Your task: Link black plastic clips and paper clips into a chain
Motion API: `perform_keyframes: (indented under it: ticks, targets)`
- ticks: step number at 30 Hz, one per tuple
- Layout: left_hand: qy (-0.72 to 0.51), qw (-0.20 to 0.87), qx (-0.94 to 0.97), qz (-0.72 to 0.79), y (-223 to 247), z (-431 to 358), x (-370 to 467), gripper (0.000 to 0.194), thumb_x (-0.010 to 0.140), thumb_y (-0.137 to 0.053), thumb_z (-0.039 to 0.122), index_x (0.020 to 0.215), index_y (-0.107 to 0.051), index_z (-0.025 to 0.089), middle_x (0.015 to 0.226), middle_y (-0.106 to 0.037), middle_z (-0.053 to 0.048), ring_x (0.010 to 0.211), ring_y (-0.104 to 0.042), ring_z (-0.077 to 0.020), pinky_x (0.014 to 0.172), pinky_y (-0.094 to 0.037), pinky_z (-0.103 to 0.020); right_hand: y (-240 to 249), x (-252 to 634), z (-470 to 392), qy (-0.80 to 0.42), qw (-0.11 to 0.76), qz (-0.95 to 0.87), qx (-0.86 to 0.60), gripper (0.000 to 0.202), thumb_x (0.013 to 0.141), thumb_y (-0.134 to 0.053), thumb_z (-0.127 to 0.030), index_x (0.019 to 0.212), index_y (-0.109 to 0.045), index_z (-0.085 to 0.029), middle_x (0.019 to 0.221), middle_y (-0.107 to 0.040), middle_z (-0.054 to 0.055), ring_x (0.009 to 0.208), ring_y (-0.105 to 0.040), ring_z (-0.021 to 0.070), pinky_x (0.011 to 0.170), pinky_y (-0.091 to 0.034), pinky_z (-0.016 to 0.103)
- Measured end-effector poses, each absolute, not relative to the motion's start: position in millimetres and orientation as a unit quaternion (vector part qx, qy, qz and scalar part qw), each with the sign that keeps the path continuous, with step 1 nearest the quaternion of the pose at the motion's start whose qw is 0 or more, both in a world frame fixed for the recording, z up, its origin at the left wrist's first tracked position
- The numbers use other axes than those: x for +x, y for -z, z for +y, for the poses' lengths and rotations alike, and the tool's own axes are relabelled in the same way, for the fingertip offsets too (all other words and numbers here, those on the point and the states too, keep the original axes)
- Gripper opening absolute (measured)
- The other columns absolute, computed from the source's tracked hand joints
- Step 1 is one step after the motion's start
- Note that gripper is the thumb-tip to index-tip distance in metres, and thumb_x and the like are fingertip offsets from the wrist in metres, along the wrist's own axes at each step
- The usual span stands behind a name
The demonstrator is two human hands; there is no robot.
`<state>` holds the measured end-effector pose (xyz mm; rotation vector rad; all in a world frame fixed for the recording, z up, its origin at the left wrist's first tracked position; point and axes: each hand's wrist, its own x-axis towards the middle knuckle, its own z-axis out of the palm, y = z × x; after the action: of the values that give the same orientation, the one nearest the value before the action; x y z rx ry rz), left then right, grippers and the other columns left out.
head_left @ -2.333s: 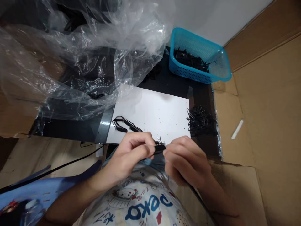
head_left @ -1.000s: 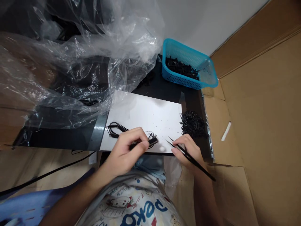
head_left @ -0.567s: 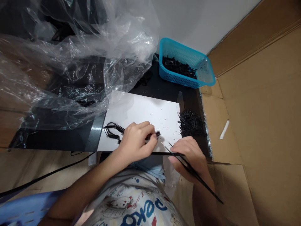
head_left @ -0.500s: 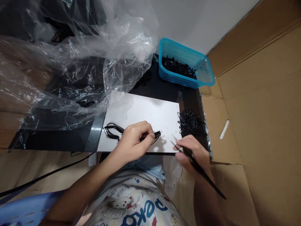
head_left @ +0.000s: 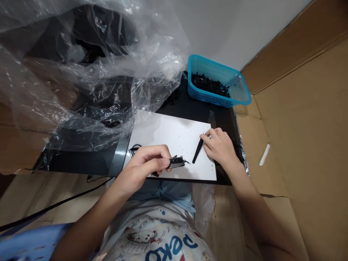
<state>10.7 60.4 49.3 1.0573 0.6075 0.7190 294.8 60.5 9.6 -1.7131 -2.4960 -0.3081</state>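
My left hand (head_left: 148, 163) is closed, thumb and fingers pinching a flat, black strip-like piece (head_left: 177, 162) above the white sheet (head_left: 168, 130); thin dark ends stick out at its tip. More of the black loops (head_left: 135, 149) lie on the paper behind that hand, partly covered by it. My right hand (head_left: 219, 145) is at the sheet's right edge, over the spot of the dark wire-clip pile, which it largely hides. Black tweezers (head_left: 198, 149) are held in it, their thick end pointing down-left over the paper. Its fingertips are partly hidden.
A blue plastic basket (head_left: 220, 101) with many black pieces stands at the back right of the black table (head_left: 81, 159). Crumpled clear plastic (head_left: 108, 79) covers the left and back. Cardboard (head_left: 299, 127) borders the right side. Small dark specks dot the sheet.
My right hand has moved up and forward to the clip pile, turning the tweezers so their thick end points down-left. My left hand has turned, showing more of the black piece.
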Motion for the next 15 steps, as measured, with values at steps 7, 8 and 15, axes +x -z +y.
perform_keyframes:
  ticks: [7, 8, 15]
  targets:
    - [-0.313, 0.775, 0.477, 0.271, -51.4, 63.7, 5.9, 0.021, 0.079, -0.055, 0.023, 0.060, -0.058, 0.014, 0.058, -0.052, 0.002, 0.052, -0.040, -0.0090, 0.050, -0.028, -0.024, -23.3, 238.8, 49.9, -0.190, 0.365, -0.779, -0.473, 0.026, 0.098, -0.035, -0.044, 0.105, -0.051, -0.024, 0.093, -0.056, 0.005, 0.088, -0.054, 0.0211, 0.077, -0.046, 0.036]
    - [-0.310, 0.772, 0.481, 0.277, -51.3, 64.2, 5.5, 0.021, 0.079, -0.055, 0.022, 0.060, -0.057, 0.015, 0.058, -0.052, 0.002, 0.052, -0.039, -0.0091, 0.050, -0.027, -0.024, -26.3, 226.2, 48.4, -0.293, 0.385, -0.767, -0.421, 0.035, 0.098, -0.031, -0.053, 0.106, -0.051, -0.025, 0.094, -0.057, 0.005, 0.089, -0.055, 0.0204, 0.079, -0.047, 0.036]
    - [-0.299, 0.756, 0.499, 0.301, -53.8, 67.7, 1.9, 0.022, 0.082, -0.055, 0.028, 0.066, -0.061, 0.014, 0.061, -0.055, 0.000, 0.052, -0.040, -0.0093, 0.047, -0.027, -0.024, -41.7, 197.5, 49.0, -0.585, 0.397, -0.635, -0.310, 0.026, 0.092, -0.056, -0.043, 0.076, -0.054, -0.022, 0.065, -0.057, -0.001, 0.067, -0.055, 0.0164, 0.062, -0.045, 0.030]
